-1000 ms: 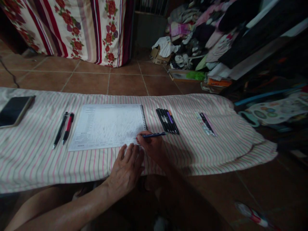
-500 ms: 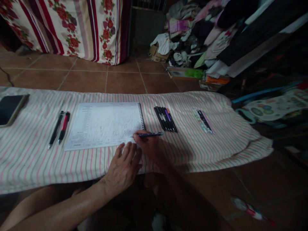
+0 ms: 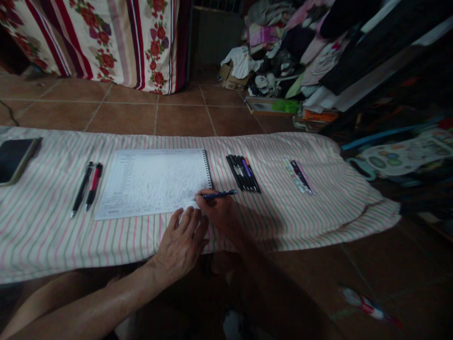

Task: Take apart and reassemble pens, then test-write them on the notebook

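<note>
A spiral notebook (image 3: 155, 182) lies on the striped cloth, its page covered with many fine dark strokes and its coil on the right side. My right hand (image 3: 220, 211) grips a dark blue pen (image 3: 217, 194), whose tip meets the page near the lower right corner. The pen slants with its rear end to the right. Flat beside it, my left hand (image 3: 184, 238) rests with stretched fingers along the page's lower edge. Two pens, one black (image 3: 82, 189) and one red and black (image 3: 94, 186), lie left of the notebook.
Right of the notebook, several dark pens (image 3: 243, 174) lie side by side. Farther right are slim light and dark packets or pens (image 3: 299, 177). A phone (image 3: 16, 160) sits at the far left of the striped cloth (image 3: 329, 208). Clothes (image 3: 279, 52) are heaped beyond, on the tiled floor.
The pen in my right hand has tilted slightly, its rear end a little higher. My left hand stays in nearly the same place at the page edge.
</note>
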Demonstrator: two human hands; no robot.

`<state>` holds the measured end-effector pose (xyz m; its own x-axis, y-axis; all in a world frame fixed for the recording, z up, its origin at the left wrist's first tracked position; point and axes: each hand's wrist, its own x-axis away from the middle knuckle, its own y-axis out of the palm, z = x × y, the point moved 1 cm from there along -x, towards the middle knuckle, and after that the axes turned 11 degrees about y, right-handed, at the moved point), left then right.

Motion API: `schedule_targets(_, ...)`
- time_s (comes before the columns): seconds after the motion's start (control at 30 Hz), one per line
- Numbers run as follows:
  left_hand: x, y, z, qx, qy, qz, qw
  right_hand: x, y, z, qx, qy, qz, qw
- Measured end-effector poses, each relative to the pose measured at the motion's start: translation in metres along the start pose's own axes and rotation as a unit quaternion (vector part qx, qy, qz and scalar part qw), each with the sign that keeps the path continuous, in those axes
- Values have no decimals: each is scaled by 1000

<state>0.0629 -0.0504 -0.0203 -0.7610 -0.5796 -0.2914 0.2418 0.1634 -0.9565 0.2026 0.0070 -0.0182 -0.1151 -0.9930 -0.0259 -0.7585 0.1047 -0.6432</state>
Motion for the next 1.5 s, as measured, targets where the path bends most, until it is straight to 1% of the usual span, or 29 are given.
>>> schedule_targets(0.37, -2, 0, 1, -4, -4, 2, 1000, 0, 1, 0, 8, 1, 3, 1000)
schedule_targets(0.67, -2, 1, 0, -1, -2, -4, 1000, -1, 1, -2, 28, -8, 1, 1000)
schedule_targets(0.83, -3, 0, 0, 7, -1, -15, 1000, -1, 1, -3, 19, -5, 4, 1000)
schedule_targets(1.07, -2, -2, 0, 8, 0, -14, 1000, -2, -1, -4, 32, -3, -35, 999)
schedule_targets(1.2, -2, -3, -1, 12, 1, -22, 1000, -1, -1, -3, 37, -2, -22, 999)
schedule_targets(1.33, -2, -3, -1, 11, 2, -18, 1000, 1, -2, -6, 38, -17, -10, 999)
schedule_targets(1.4, -2, -3, -1, 12, 1, -14, 1000, 1, -3, -6, 24, -6, -3, 1000)
schedule_targets(1.5, -1, -2, -1, 17, -1, -16, 1000, 1, -3, -4, -1, 31, 5, 1000)
